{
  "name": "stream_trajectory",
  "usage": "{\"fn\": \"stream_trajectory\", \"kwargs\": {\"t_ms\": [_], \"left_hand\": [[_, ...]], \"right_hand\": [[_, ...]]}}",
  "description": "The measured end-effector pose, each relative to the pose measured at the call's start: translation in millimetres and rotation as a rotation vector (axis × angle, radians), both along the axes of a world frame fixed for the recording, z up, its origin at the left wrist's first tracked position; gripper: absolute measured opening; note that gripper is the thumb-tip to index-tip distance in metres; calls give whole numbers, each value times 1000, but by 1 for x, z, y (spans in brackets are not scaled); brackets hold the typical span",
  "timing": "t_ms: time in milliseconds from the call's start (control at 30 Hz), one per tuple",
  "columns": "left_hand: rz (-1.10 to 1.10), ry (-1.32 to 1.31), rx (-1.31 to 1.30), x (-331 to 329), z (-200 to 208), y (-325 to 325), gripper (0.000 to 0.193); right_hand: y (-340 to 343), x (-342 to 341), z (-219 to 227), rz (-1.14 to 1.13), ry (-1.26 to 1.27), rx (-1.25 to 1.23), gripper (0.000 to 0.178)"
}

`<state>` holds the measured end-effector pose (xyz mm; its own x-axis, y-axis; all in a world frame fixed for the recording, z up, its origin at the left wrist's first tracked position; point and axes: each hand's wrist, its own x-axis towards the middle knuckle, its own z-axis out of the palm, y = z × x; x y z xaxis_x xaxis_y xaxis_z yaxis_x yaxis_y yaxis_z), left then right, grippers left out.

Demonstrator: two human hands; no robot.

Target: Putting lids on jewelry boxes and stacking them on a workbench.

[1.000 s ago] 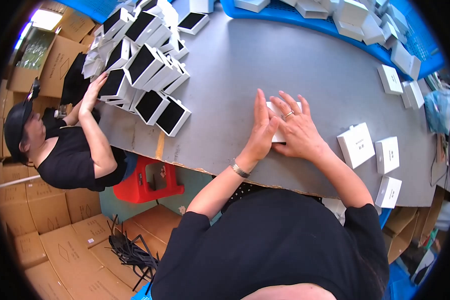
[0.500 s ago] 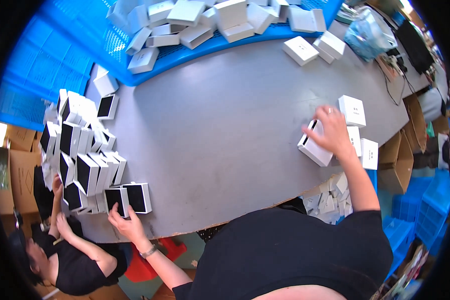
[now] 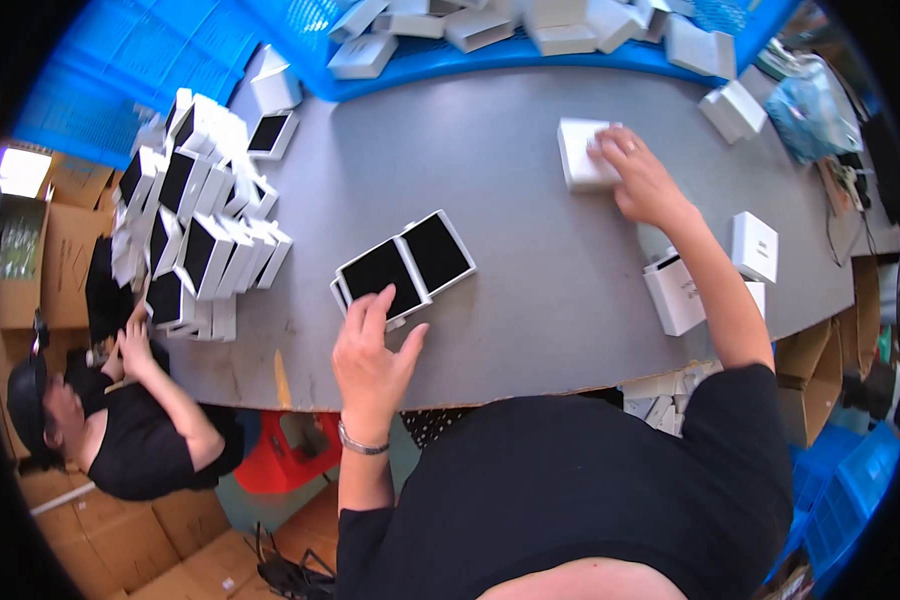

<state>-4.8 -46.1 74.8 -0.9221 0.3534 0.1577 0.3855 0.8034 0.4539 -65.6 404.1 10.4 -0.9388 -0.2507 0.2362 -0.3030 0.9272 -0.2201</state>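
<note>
Left hand (image 3: 368, 352): thumb spread well away from the fingers, nothing pinched between them. Index and middle fingertips touch the near edge of a flat white rectangular box with a black face (image 3: 374, 270). A second white box with a black face (image 3: 440, 250) lies side by side with it, on the side away from the hand's wrist; call the two the black-faced pair, landmark for the rest.

Right hand (image 3: 650, 182): fingers bent over the right side of a plain white square box (image 3: 582, 152), which sits to the right of the black-faced pair and farther across the grey tabletop (image 3: 515, 340). Fingertips are smeared by motion — can't tell if they grip the box or only touch it.

Well to the right of the pair: a white box with a dark slot along its top (image 3: 676, 298), partly covered by the right forearm, and a white box with small dark print (image 3: 756, 246). Another white edge shows below that one, mostly hidden by the forearm. Left of the pair: a heaped stack of white boxes with black faces (image 3: 206, 250), a co-worker in black beside it.

Hard to make out: the near side of the pair, under the left fingers — a white strip at its left end could be a separate part. Beyond the pair, the blue plastic crate (image 3: 610, 66) is cut off by the top edge.
</note>
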Motion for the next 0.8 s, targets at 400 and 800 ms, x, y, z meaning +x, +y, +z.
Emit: {"fn": "stream_trajectory", "kwargs": {"t_ms": [400,800], "left_hand": [[-295,204,202,-12,-6,9,76],[-172,-144,95,58,-48,49,59]], "right_hand": [[-104,96,28,153,-80,-247,42],[-113,125,34,290,-243,-267,40]]}}
